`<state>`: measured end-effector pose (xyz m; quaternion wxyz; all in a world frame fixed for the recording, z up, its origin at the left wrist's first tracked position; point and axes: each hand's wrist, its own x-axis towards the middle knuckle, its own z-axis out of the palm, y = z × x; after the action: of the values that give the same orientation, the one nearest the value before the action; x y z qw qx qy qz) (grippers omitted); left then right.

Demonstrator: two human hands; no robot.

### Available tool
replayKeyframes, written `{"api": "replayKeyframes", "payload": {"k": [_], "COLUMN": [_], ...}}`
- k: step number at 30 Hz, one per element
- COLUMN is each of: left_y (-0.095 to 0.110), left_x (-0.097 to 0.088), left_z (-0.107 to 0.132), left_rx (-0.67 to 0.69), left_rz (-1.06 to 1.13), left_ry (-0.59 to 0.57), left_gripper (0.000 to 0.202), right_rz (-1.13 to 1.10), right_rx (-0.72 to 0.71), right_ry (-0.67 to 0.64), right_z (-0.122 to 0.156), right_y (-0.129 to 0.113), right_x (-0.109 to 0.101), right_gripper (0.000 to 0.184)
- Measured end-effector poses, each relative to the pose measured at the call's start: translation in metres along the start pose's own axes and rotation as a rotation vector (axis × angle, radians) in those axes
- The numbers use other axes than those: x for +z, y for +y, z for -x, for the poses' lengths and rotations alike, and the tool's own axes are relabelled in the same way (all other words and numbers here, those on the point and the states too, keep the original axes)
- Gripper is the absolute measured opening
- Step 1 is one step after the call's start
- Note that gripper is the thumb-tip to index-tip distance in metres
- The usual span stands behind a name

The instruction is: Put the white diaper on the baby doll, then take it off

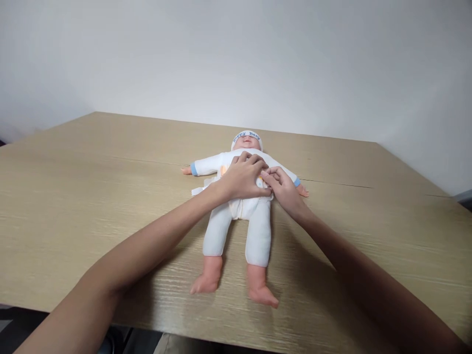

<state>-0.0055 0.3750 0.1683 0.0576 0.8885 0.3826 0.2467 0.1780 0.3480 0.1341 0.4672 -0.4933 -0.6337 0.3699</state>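
Note:
A baby doll [254,231] in a white suit with blue cuffs and a white cap lies on its back on the wooden table [92,196], head away from me, bare feet towards me. A white diaper [243,209] sits around its hips, one flap sticking out at the doll's left side. My left hand [241,177] rests palm down on the doll's belly, fingers curled and pressing on the diaper's front. My right hand [282,187] pinches the diaper's edge at the doll's waist, touching my left fingertips.
The light wooden table reaches from the near edge [221,339] to a plain white wall [236,59] at the back. A seam [332,183] runs across the tabletop behind the doll.

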Motion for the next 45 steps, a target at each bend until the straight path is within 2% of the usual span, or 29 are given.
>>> {"api": "replayKeyframes", "payload": {"k": [3, 6, 9, 12, 15, 17, 19, 22, 24, 26, 29, 34, 38, 41, 45], "left_y": [-0.005, -0.011, -0.018, -0.034, -0.060, -0.079, -0.093, -0.103, -0.105, -0.106, -0.108, -0.113, -0.115, -0.116, -0.119], "left_x": [-0.002, -0.012, -0.025, -0.032, -0.031, -0.029, -0.029, -0.031, -0.032, -0.033, -0.035, -0.038, -0.035, -0.035, -0.047], "left_z": [-0.001, -0.001, 0.007, 0.032, 0.071, 0.098, 0.119, 0.135, 0.137, 0.134, 0.130, 0.133, 0.132, 0.128, 0.119], "left_rx": [-0.029, 0.006, 0.087, 0.055, -0.101, -0.215, -0.298, -0.337, -0.374, -0.423, -0.450, -0.478, -0.524, -0.548, -0.568], "left_rz": [0.052, 0.180, 0.401, 0.510, 0.372, 0.267, 0.179, 0.078, 0.048, 0.040, 0.070, 0.155, 0.236, 0.295, 0.438], "left_ry": [-0.016, -0.069, -0.090, 0.026, 0.172, 0.218, 0.215, 0.124, 0.036, -0.031, -0.087, -0.115, -0.077, -0.101, -0.142], "left_gripper": [0.072, 0.082, 0.070, 0.051, 0.043, 0.039, 0.033, 0.029, 0.029, 0.031, 0.035, 0.041, 0.040, 0.034, 0.038], "right_rz": [0.183, 0.324, 0.366, 0.406, 0.439, 0.486, 0.551, 0.635, 0.652, 0.654, 0.719, 0.866, 0.874, 0.854, 0.809], "right_rx": [-0.229, -0.439, -0.476, -0.489, -0.534, -0.566, -0.593, -0.642, -0.679, -0.695, -0.628, -0.478, -0.478, -0.473, -0.429], "right_ry": [0.134, 0.131, 0.059, 0.052, 0.049, 0.056, 0.094, 0.201, 0.203, 0.102, -0.023, -0.075, -0.093, -0.118, -0.130], "right_z": [0.023, 0.038, 0.042, 0.039, 0.038, 0.037, 0.036, 0.031, 0.025, 0.017, 0.003, -0.012, -0.014, -0.012, -0.011], "right_y": [-0.002, -0.001, 0.004, 0.011, 0.014, 0.012, 0.005, -0.015, -0.033, -0.051, -0.068, -0.064, -0.060, -0.062, -0.065], "right_x": [0.001, 0.001, 0.002, 0.002, 0.000, 0.000, 0.001, 0.008, 0.017, 0.028, 0.047, 0.066, 0.067, 0.066, 0.066], "right_gripper": [0.029, 0.030, 0.044, 0.052, 0.052, 0.050, 0.050, 0.048, 0.043, 0.038, 0.034, 0.046, 0.048, 0.044, 0.048]}}
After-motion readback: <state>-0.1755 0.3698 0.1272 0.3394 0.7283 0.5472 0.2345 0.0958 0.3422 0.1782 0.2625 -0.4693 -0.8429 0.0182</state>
